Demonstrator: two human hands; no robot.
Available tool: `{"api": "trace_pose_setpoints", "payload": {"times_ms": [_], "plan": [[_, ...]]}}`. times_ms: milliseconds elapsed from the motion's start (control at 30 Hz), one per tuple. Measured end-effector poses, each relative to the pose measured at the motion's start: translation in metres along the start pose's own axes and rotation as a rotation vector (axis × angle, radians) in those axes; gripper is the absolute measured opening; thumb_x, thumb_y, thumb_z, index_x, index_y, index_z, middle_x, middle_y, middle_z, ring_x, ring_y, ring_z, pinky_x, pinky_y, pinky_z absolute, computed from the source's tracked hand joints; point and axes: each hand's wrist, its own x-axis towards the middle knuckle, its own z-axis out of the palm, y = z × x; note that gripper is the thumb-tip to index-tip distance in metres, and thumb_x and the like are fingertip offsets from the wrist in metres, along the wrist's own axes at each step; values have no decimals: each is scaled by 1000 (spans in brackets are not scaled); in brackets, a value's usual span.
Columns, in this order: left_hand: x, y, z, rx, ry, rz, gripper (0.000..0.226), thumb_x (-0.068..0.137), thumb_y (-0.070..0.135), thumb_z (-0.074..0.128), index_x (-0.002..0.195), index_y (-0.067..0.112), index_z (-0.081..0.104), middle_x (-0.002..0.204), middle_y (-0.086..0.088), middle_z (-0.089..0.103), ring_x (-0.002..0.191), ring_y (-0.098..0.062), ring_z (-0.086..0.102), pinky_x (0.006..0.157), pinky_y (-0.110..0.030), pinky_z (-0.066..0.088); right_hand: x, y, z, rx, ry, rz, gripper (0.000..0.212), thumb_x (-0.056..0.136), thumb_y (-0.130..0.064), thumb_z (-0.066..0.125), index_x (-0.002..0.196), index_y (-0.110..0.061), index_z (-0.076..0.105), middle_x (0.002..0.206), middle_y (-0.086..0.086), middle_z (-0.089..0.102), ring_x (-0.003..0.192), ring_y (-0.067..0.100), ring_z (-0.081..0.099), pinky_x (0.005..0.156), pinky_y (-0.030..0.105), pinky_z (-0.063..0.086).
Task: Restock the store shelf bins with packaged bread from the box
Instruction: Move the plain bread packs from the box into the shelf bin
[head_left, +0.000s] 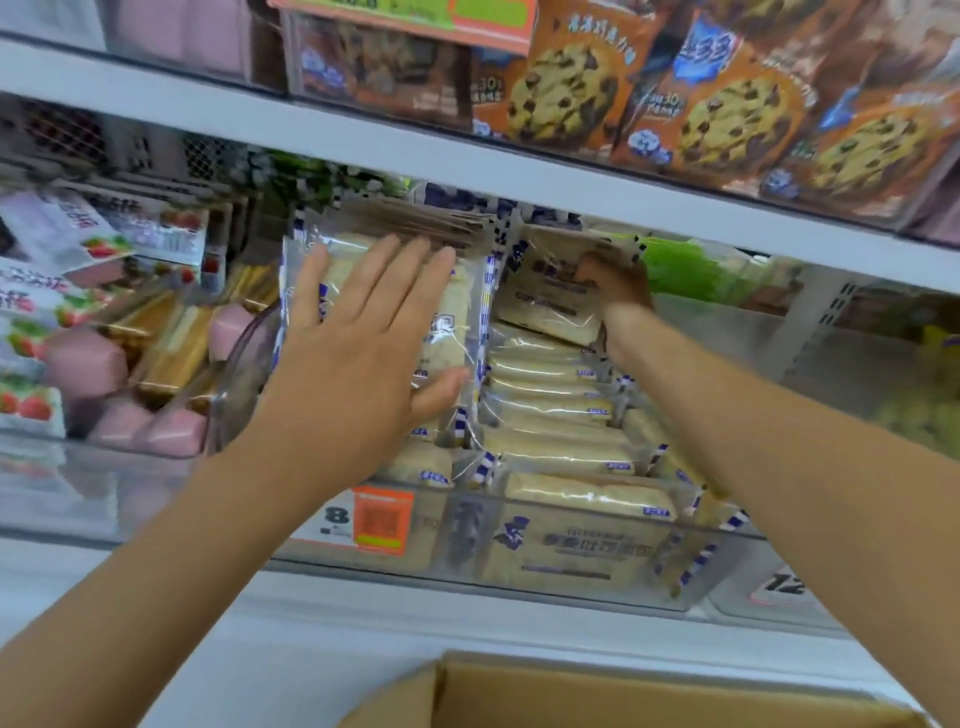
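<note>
Nearest the camera, below the clear bin, an open cardboard box shows its flaps at the frame's bottom edge; contents not visible. On the bin's front wall, left end: an orange-and-white price tag. Inside the bin, bread packets in clear wrap with blue-and-white trim lie in rows from front to back, filling the right half. At the bin's left side a tall packet stands on end. Left grip lies flat against its face, fingers straight and spread, thumb at the packet's lower edge, nothing clasped. At the bin's back, right grip has its fingers curled over the top of a tilted packet, holding it just above the rows. Left of the bin, pink packs and strawberry-printed packs sit in a neighbouring bin. Behind the bin to the right, green packs, blurred. Above the bin, on the next shelf up, orange cookie bags.
</note>
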Motion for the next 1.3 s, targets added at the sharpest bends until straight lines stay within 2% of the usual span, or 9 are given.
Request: {"api": "trace_pose_setpoints", "payload": {"times_ms": [133,233,400,533,600,667,833,1133,1300], "plan": [[0,1,-1,-2,-11,3,79,93,62,27,155,12,24,159,-9,32,147,-25,27,119,-57,9,7,0,-3,-145,-70,-16,60,73,-10,59,132,-2,49,102,5,61,75,14,57,43,15,41],[0,1,-1,0,-6,0,80,93,62,27,155,12,24,159,-9,32,148,-25,27,119,-57,9,16,2,-4,-176,4,-74,67,77,-9,65,140,-12,41,122,5,60,103,22,61,80,30,55],[0,0,0,0,4,3,79,93,62,28,155,12,25,158,-9,33,147,-25,27,119,-57,9,18,9,0,-600,102,-173,88,87,-28,68,155,-16,13,152,15,28,137,31,36,107,39,38],[-1,0,0,2,-2,2,80,93,63,27,156,13,23,159,-8,31,148,-24,25,120,-56,7,13,21,7,-720,52,-355,86,80,-37,63,153,-16,22,148,14,36,136,33,36,107,32,36],[-1,0,0,1,-1,3,80,93,63,26,156,13,23,159,-8,31,148,-24,24,120,-55,6,8,25,5,-753,22,-374,100,71,-54,70,154,-25,22,160,11,16,147,31,18,114,33,25],[-1,0,0,-3,2,6,80,94,63,26,156,13,23,159,-8,30,148,-24,24,120,-55,6,5,26,1,-816,-9,-479,93,72,-50,77,150,-33,30,162,8,5,150,28,6,118,40,19],[-1,0,2,-18,9,13,80,94,63,26,156,13,22,160,-7,29,149,-24,24,120,-56,6,4,28,5,-810,-113,-747,65,78,-35,79,137,-28,50,143,9,41,141,31,27,114,44,28],[0,-2,7,-50,57,31,78,94,60,30,155,12,25,158,-9,32,147,-26,26,118,-55,5,-5,25,1,-949,-88,-647,65,84,-38,71,143,-33,44,160,8,21,149,30,11,120,49,17],[1,-1,0,-89,-33,10,81,92,64,26,157,15,19,162,-7,24,151,-23,17,119,-54,0,-50,15,-17,-969,-203,-609,51,88,-36,69,134,-20,56,130,11,58,123,32,50,106,40,39]]}}
